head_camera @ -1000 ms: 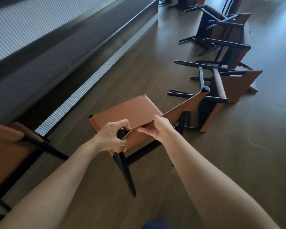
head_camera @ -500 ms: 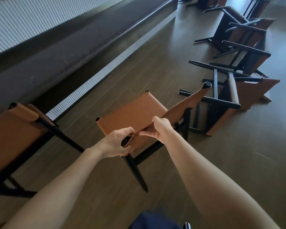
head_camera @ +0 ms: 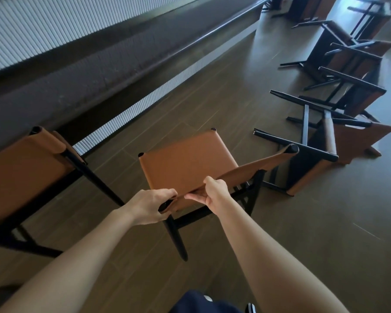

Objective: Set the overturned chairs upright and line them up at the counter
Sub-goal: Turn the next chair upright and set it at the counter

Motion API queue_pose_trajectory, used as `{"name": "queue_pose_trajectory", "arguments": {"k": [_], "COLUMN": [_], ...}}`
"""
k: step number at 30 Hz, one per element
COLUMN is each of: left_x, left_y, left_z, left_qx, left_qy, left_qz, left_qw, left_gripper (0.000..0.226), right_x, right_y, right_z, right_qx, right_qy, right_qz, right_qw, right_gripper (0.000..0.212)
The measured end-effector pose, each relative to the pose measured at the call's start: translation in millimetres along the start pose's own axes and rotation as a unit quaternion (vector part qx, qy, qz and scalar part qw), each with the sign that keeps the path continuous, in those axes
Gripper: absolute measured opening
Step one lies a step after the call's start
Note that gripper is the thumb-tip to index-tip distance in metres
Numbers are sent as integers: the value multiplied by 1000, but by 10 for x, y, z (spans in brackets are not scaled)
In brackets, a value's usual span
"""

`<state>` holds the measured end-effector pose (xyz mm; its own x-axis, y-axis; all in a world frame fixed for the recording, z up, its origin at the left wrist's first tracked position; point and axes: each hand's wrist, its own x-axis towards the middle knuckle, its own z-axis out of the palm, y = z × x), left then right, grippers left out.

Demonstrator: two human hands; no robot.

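Your left hand (head_camera: 148,207) was wrapped around the black post (head_camera: 165,205) at the near-left corner of the chair (head_camera: 185,163) back, fingers and thumb curled tight on it. Your right hand (head_camera: 215,193) pinched the top edge of the tan leather back just beside the left one, fingers curled over the strip. Both hands held the same chair.

Chair state: seat face up, front toward the counter (head_camera: 99,64), back toward you. One black rear leg (head_camera: 176,240) showed below your left hand, slanting down to the floor (head_camera: 325,222). Couldn't tell if all the legs were down. The chair stood apart from the counter, bare floor between.

On the left, a second chair (head_camera: 25,172) stood upright, close to the counter base and apart from yours. On the right, the overturned chairs (head_camera: 352,62) lay in a row running away from you. The nearest one (head_camera: 307,172) was just beside your chair's far back post; contact unclear.
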<state>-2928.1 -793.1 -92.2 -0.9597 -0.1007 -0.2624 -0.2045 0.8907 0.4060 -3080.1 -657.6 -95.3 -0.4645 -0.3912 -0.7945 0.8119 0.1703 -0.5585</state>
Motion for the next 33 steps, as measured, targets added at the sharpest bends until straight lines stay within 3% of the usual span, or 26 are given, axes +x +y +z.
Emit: {"name": "queue_pose_trajectory", "arguments": {"k": [8, 18, 23, 26, 33], "left_x": [-278, -329, -272, -172, 3], "left_y": [-103, -29, 138, 342, 877], "left_z": [351, 329, 261, 245, 380], "left_qx": [3, 3, -25, 0, -72], "left_qy": [-27, -37, -60, -32, 119], "left_qz": [-17, -62, -123, -154, -95], "left_qw": [999, 997, 990, 988, 986], "left_gripper": [36, 35, 19, 12, 39], "right_x": [-91, -167, -192, -193, -100], "right_y": [457, 472, 421, 333, 99], "right_z": [-83, -113, -209, -356, -926], "right_qx": [30, 50, 103, 112, 18], "right_qy": [-21, -55, -24, -10, 15], "right_qz": [16, 22, 48, 43, -3], "right_qw": [999, 997, 993, 993, 1000], "right_gripper": [35, 38, 30, 27, 11]}}
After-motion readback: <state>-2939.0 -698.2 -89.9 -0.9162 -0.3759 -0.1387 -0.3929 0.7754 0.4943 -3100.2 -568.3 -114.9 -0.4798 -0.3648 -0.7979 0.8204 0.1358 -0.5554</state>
